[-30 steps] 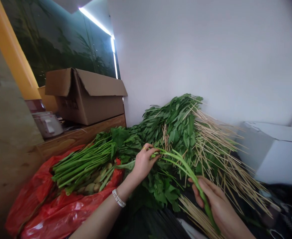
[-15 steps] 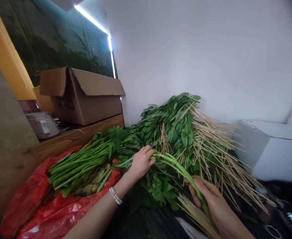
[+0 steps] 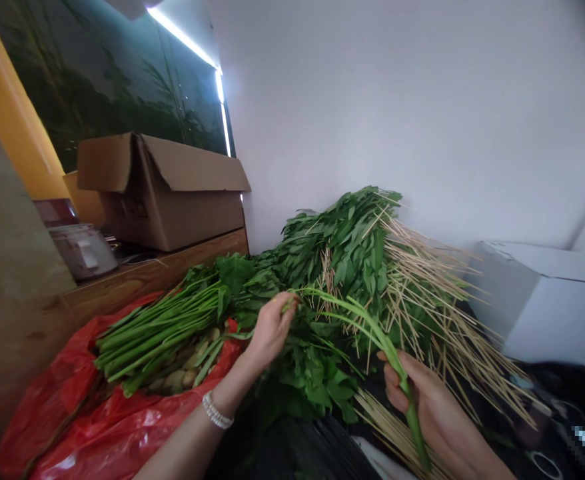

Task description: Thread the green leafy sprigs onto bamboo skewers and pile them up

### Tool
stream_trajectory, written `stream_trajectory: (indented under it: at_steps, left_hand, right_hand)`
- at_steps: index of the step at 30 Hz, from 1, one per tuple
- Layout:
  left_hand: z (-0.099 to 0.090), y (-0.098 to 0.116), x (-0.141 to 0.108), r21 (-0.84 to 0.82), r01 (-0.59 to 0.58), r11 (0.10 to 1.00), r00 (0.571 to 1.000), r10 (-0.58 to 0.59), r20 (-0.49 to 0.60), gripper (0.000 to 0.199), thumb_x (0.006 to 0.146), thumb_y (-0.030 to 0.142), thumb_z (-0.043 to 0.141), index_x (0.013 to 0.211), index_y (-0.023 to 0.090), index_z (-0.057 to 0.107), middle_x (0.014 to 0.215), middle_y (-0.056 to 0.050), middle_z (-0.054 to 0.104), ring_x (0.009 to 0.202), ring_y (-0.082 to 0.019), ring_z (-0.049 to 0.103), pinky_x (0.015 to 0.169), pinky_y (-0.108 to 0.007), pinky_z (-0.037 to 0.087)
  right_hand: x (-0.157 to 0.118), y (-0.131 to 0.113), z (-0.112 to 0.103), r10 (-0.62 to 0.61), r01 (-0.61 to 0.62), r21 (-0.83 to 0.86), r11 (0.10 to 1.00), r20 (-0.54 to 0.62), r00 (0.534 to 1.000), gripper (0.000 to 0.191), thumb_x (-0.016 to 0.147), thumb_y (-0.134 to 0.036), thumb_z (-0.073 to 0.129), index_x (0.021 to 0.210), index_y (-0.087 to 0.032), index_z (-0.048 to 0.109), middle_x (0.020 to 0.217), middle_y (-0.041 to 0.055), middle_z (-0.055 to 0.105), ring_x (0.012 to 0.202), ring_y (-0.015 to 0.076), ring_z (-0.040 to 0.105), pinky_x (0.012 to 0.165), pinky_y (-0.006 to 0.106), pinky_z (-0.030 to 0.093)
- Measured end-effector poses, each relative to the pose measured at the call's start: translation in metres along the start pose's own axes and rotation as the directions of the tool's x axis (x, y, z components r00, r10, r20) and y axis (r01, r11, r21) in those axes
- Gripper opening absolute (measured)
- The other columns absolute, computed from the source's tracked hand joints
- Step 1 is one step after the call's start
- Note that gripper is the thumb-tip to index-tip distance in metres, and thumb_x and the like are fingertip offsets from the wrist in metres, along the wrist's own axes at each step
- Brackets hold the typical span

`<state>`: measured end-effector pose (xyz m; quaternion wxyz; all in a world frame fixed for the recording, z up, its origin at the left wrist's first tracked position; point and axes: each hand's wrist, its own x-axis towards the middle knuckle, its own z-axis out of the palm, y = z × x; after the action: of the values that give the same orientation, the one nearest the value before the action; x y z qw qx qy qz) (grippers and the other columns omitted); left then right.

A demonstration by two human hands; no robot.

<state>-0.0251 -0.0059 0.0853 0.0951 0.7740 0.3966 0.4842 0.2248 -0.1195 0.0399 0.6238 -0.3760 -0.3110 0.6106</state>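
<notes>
My right hand is closed round the thick lower part of a green vegetable stalk, which looks like water spinach. The stalk arches up and to the left, splitting into thinner stems. At its far end my left hand, with a beaded bracelet on the wrist, is pinched on a small bit of greenery. Whether that bit is still joined to the stalk cannot be made out. Loose leafy greens lie just beneath, between the hands.
Skewered leaves with bare wooden sticks are heaped by the wall. At left, cut green stalks rest on a red plastic bag. A cardboard box stands behind them; more sticks lie in front, a white box at right.
My left hand has drawn slightly left and down, now showing a bit of greenery in its fingers. My right hand stays on the stalk, whose thin ends have shifted a little.
</notes>
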Motion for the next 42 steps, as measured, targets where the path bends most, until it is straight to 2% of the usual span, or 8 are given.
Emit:
stream_trajectory:
  at_steps: [7, 18, 22, 25, 29, 32, 37, 42]
  left_hand:
    - [0.038, 0.013, -0.005, 0.013, -0.202, 0.979, 0.97, 0.198, 0.141, 0.025, 0.085, 0.025, 0.062, 0.109, 0.021, 0.068, 0.097, -0.007, 0.059, 0.093, -0.02, 0.06, 0.082, -0.03, 0.05]
    - [0.043, 0.01, -0.016, 0.337, -0.397, 0.853, 0.885, 0.259, 0.388, 0.025, 0.083, 0.012, 0.056, 0.106, 0.021, 0.062, 0.101, -0.006, 0.064, 0.095, -0.023, 0.058, 0.078, -0.032, 0.049]
    - [0.051, 0.017, -0.018, 0.309, -0.251, 0.917, 0.957, 0.186, 0.224, 0.009, 0.08, 0.013, 0.055, 0.081, 0.02, 0.06, 0.082, -0.004, 0.06, 0.081, -0.021, 0.055, 0.074, -0.032, 0.045]
    - [0.053, 0.018, -0.016, 0.07, -0.05, 0.996, 0.996, 0.045, 0.075, 0.013, 0.078, 0.013, 0.05, 0.07, 0.02, 0.056, 0.073, -0.001, 0.055, 0.073, -0.018, 0.052, 0.071, -0.029, 0.043]
    - [0.034, -0.003, -0.007, -0.285, 0.26, 0.922, 0.926, -0.322, -0.197, 0.015, 0.077, 0.019, 0.041, 0.065, 0.02, 0.05, 0.061, 0.003, 0.048, 0.059, -0.014, 0.045, 0.057, -0.024, 0.038]
    - [0.005, -0.024, 0.002, -0.321, 0.284, 0.904, 0.873, -0.382, -0.304, 0.018, 0.082, 0.024, 0.036, 0.069, 0.02, 0.048, 0.063, 0.003, 0.046, 0.06, -0.014, 0.045, 0.057, -0.022, 0.037]
    - [-0.03, -0.035, 0.017, -0.384, 0.21, 0.899, 0.878, -0.346, -0.331, 0.017, 0.084, 0.031, 0.04, 0.073, 0.021, 0.048, 0.076, 0.001, 0.058, 0.079, -0.016, 0.055, 0.072, -0.023, 0.043]
    - [-0.04, -0.027, 0.034, -0.555, 0.111, 0.824, 0.884, -0.337, -0.325, 0.022, 0.09, 0.039, 0.041, 0.078, 0.022, 0.049, 0.055, 0.007, 0.036, 0.05, -0.011, 0.04, 0.052, -0.022, 0.038]
  right_hand:
    - [-0.002, 0.003, 0.003, 0.017, -0.017, -0.003, 1.0, 0.01, 1.0, 0.032, 0.076, -0.048, 0.072, 0.081, -0.016, 0.07, 0.061, -0.0019, 0.052, 0.047, 0.006, 0.039, 0.043, 0.019, 0.031]
    - [-0.005, 0.005, 0.006, 0.02, -0.019, -0.044, 0.999, 0.02, 1.0, 0.031, 0.077, -0.047, 0.072, 0.078, -0.017, 0.068, 0.061, -0.0024, 0.053, 0.047, 0.0053, 0.04, 0.045, 0.018, 0.033]
    - [-0.003, 0.012, 0.009, 0.024, -0.022, -0.078, 0.997, 0.03, 0.999, 0.03, 0.075, -0.048, 0.072, 0.076, -0.018, 0.067, 0.062, -0.002, 0.055, 0.046, 0.006, 0.039, 0.044, 0.02, 0.03]
    - [-0.003, 0.016, 0.013, 0.024, -0.02, -0.099, 0.995, 0.042, 0.999, 0.028, 0.076, -0.046, 0.072, 0.078, -0.019, 0.067, 0.064, -0.0023, 0.056, 0.047, 0.0058, 0.04, 0.045, 0.02, 0.03]
    - [-0.003, 0.008, 0.008, -0.008, 0.011, -0.149, 0.989, 0.02, 1.0, 0.037, 0.08, -0.053, 0.066, 0.081, -0.016, 0.067, 0.057, -0.0045, 0.048, 0.044, 0.0047, 0.034, 0.043, 0.02, 0.025]
    - [-0.002, 0.0, 0.001, -0.025, 0.024, -0.144, 0.989, -0.008, 1.0, 0.04, 0.078, -0.054, 0.065, 0.079, -0.015, 0.066, 0.055, -0.0048, 0.044, 0.043, 0.0052, 0.033, 0.042, 0.021, 0.023]
    - [0.001, 0.0, -0.003, 0.018, -0.015, -0.083, 0.996, 0.028, 0.999, 0.038, 0.081, -0.052, 0.063, 0.08, -0.015, 0.066, 0.055, -0.0048, 0.043, 0.042, 0.0049, 0.033, 0.043, 0.021, 0.022]
    - [0.002, 0.002, -0.006, 0.041, -0.039, -0.035, 0.999, 0.059, 0.997, 0.037, 0.083, -0.051, 0.062, 0.083, -0.015, 0.066, 0.055, -0.005, 0.043, 0.043, 0.0051, 0.033, 0.043, 0.022, 0.022]
